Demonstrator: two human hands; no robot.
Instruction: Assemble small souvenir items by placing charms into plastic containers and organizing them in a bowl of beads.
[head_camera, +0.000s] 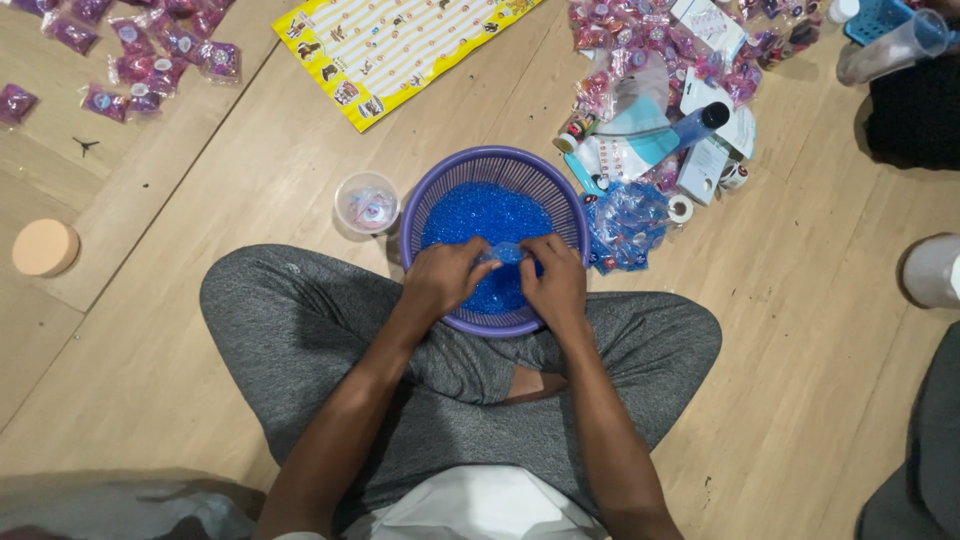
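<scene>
Between hands (500, 275), small packet (507, 253) mostly hidden.

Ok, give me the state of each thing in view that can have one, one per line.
Purple basket: upright on the floor, partly filled with blue beads.
Small clear bag: held over the beads between both hands, holds blue beads.
Left hand: fingers closed on the bag.
Right hand: fingers closed on the bag.
Clear round cup: upright, open, beside the basket.
Yellow sheet: lying flat.
Pink packets: filled, scattered.
</scene>
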